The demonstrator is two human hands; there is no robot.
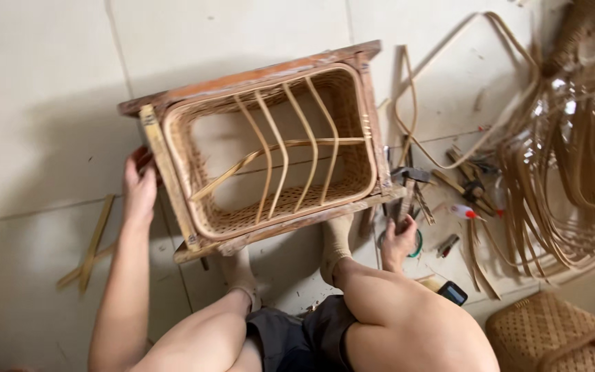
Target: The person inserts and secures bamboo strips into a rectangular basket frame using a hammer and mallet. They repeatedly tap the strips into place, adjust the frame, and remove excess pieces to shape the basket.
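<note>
A rectangular woven rattan basket (277,207) sits inside a worn wooden frame (242,76) on the tiled floor, with several bent cane ribs across its open middle. My left hand (139,187) grips the frame's left end. My right hand (399,241) is down on the floor at the frame's right corner, closed around the handle of a hammer (408,180) whose metal head lies beside the frame. My two socked feet rest against the frame's near edge.
Loose cane strips (566,172) fan out at the right, with a curved cane loop (449,89) beyond. Small tools, a red-tipped bottle (464,211) and a dark phone-like device (453,293) lie near my right knee. A woven basket (552,334) stands bottom right. Split sticks (94,244) lie left.
</note>
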